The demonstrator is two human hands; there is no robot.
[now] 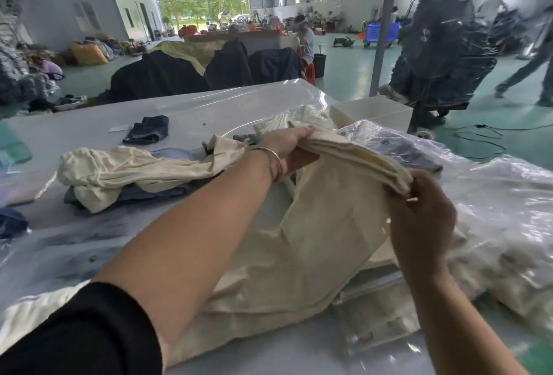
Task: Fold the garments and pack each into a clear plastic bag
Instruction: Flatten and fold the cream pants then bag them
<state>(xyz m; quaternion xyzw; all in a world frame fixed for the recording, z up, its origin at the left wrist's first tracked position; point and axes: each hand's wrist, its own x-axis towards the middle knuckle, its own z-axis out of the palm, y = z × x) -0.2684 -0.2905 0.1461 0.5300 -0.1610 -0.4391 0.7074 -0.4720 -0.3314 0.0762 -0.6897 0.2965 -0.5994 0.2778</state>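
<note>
A cream garment (pixel 314 243) is held up over the table, its top edge stretched between both hands. My left hand (pixel 288 150) grips the far end of that edge, a bangle on the wrist. My right hand (pixel 419 219) pinches the near end. The cloth hangs down from the edge onto the table. A second crumpled cream garment (pixel 119 171) lies to the left on folded blue denim (pixel 143 195). Bagged garments in clear plastic (pixel 496 213) are piled at the right.
The white table (pixel 74 135) carries a small dark denim piece (pixel 148 133) and a clear plastic sheet (pixel 227 105) farther back. An open white box (pixel 377 114) stands behind the pile. A large black fan (pixel 440 45) stands on the floor at right. A person (pixel 532 57) walks at the far right.
</note>
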